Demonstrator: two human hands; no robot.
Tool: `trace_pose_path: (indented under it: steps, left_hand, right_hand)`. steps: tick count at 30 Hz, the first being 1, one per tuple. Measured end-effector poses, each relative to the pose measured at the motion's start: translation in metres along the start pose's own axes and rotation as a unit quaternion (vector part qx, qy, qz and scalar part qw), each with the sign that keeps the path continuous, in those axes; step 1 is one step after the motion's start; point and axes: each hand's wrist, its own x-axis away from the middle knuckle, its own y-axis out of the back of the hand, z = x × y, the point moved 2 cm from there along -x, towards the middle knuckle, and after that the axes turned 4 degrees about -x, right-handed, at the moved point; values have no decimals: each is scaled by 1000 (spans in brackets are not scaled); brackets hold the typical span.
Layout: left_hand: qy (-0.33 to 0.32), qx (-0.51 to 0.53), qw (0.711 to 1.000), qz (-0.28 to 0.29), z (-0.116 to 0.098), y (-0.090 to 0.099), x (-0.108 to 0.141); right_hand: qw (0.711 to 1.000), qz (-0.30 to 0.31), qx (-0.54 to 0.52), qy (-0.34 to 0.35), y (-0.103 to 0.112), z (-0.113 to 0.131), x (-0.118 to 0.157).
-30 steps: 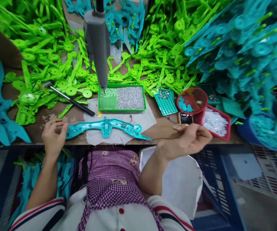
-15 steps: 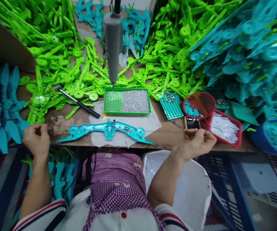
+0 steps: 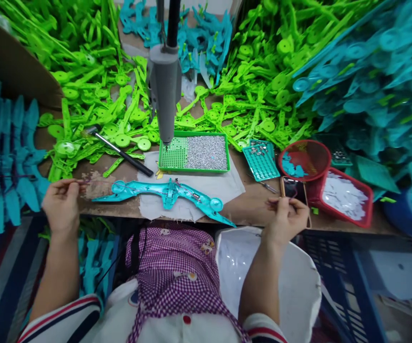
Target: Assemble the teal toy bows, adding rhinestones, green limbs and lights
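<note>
A turquoise plastic toy bow [image 3: 149, 188] lies on a pale cloth at the table's front edge, its right limb slanting down over the edge. To its left, my left hand [image 3: 61, 202] pinches a thin purplish string [image 3: 90, 182] that runs toward the bow. My right hand [image 3: 285, 216] is right of the bow, thumb and fingers pinched together on what looks like the string's other end, though the string is hardly visible there. Behind the bow stands a green tray [image 3: 194, 170] of small silver screws, with a hanging electric screwdriver [image 3: 165, 90] above it.
A hammer [image 3: 123, 153] lies left of the tray. On the right are a phone [image 3: 293, 188], a red bowl [image 3: 313, 159] and a red basket of white pieces [image 3: 345, 195]. Piles of lime-green parts [image 3: 263, 95] and turquoise bows [image 3: 363, 81] surround the work area.
My right hand has moved left toward the bow, and the string no longer shows as a taut line there. The bow's right end has swung toward me. My left hand keeps its pinch.
</note>
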Motion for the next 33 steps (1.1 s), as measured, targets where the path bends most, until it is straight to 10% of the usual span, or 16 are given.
trace_pose_path:
  steps: [4, 9, 16, 22, 26, 29, 33]
  left_hand:
    - [162, 277, 938, 128, -22, -2, 5]
    - [195, 410, 875, 169, -32, 5, -7]
    - [246, 125, 937, 214, -3, 0, -24]
    - [150, -70, 965, 205, 8, 10, -20]
    - [87, -148, 967, 188, 14, 22, -15]
    - [27, -168, 968, 184, 12, 23, -16]
    - [-117, -282, 924, 228, -1, 18, -19]
  right_hand:
    - [986, 158, 35, 35, -22, 9, 70]
    - [903, 387, 125, 140, -57, -6, 116]
    - [971, 228, -6, -74, -51, -7, 74]
    - [980, 120, 153, 50, -3, 1, -19]
    - [906, 201, 248, 280, -11, 26, 3]
    - [743, 481, 247, 395, -55, 27, 62]
    - [618, 587, 323, 412, -88, 5, 96]
